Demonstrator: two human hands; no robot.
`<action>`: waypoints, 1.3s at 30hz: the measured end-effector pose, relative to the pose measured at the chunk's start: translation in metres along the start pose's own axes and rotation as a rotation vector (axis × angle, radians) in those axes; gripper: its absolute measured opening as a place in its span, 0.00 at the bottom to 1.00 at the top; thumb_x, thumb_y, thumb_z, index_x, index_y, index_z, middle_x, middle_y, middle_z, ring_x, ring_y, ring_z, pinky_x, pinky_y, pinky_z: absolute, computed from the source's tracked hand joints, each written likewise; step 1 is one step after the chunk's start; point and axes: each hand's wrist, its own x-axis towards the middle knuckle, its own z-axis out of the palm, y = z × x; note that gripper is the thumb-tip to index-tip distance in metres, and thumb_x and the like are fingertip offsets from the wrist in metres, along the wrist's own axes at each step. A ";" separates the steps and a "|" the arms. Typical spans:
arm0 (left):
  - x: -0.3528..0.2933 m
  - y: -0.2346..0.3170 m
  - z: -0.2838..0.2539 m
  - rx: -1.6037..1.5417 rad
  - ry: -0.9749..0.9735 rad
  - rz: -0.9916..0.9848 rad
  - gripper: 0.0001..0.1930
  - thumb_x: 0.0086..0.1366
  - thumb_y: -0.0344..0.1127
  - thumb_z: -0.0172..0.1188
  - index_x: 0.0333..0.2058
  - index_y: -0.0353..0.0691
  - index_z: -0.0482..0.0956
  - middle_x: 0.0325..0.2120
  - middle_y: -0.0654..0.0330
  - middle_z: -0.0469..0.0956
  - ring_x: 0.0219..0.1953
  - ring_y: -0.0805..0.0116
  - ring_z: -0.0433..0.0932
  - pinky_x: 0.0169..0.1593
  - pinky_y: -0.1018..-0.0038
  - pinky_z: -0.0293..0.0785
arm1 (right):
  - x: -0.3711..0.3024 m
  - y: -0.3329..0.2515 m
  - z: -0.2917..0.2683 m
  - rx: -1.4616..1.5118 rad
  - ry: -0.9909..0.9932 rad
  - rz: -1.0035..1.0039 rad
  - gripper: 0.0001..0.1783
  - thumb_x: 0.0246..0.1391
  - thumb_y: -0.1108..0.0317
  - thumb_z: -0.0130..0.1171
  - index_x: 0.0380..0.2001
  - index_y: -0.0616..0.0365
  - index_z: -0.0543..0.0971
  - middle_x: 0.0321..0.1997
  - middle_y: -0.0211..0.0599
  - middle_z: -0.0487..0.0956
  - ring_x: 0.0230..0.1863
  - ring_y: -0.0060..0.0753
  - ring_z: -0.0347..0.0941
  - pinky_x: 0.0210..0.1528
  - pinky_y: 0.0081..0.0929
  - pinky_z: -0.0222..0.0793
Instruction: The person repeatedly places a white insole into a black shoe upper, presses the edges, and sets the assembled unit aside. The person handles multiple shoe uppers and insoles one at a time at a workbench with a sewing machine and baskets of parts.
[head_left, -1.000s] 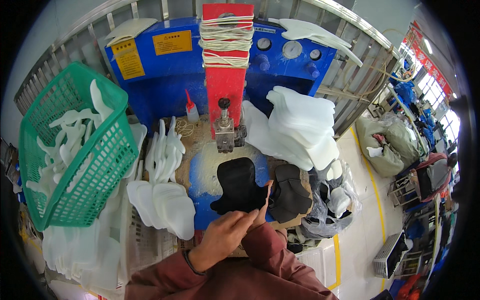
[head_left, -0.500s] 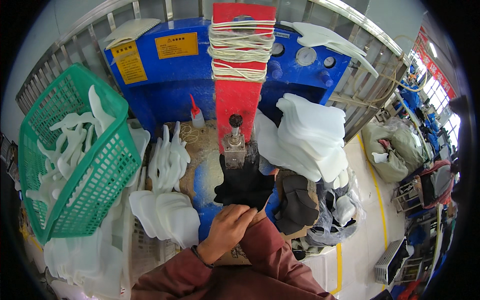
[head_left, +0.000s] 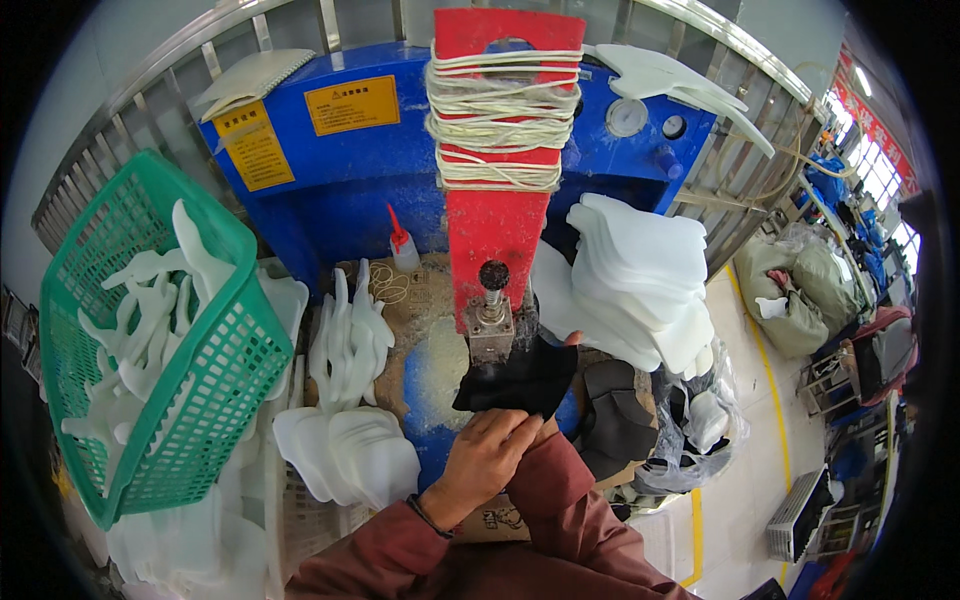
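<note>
Head-worn wide fisheye view from near above, forward and down over hands (head_left: 484,458)

The left hand (head_left: 485,455) and the black piece (head_left: 532,382) hide most of the right hand (head_left: 546,430) (just a fingertip (head_left: 574,338) peeks out at 1 o'clock). At 12 o'clock from the hands, the metal head (head_left: 490,343) covers part of the black piece. The bottom edge cuts off both sleeves (head_left: 575,500) near 6 o'clock. Way over at 3 o'clock, the blue things (head_left: 873,262) are too small to tell.
</note>
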 end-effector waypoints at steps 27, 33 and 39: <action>-0.039 0.054 -0.050 -0.008 -0.086 -0.177 0.13 0.61 0.20 0.65 0.45 0.34 0.84 0.36 0.54 0.82 0.37 0.54 0.83 0.40 0.66 0.81 | -0.035 0.043 -0.032 0.434 -0.289 0.300 0.51 0.68 0.25 0.37 0.74 0.58 0.62 0.75 0.47 0.67 0.73 0.46 0.65 0.78 0.45 0.56; -0.044 0.063 -0.046 0.013 -0.113 -0.105 0.15 0.61 0.25 0.64 0.48 0.35 0.84 0.38 0.59 0.79 0.37 0.60 0.82 0.41 0.68 0.80 | -0.059 0.031 -0.028 0.116 -0.089 0.217 0.50 0.69 0.25 0.35 0.72 0.60 0.65 0.71 0.47 0.72 0.69 0.46 0.71 0.74 0.43 0.64; -0.044 0.068 -0.045 0.034 -0.149 -0.059 0.17 0.59 0.27 0.65 0.49 0.36 0.83 0.41 0.58 0.78 0.38 0.60 0.81 0.42 0.68 0.80 | -0.067 0.023 -0.026 0.045 -0.068 0.168 0.50 0.69 0.25 0.35 0.71 0.61 0.67 0.70 0.47 0.73 0.68 0.45 0.72 0.73 0.41 0.65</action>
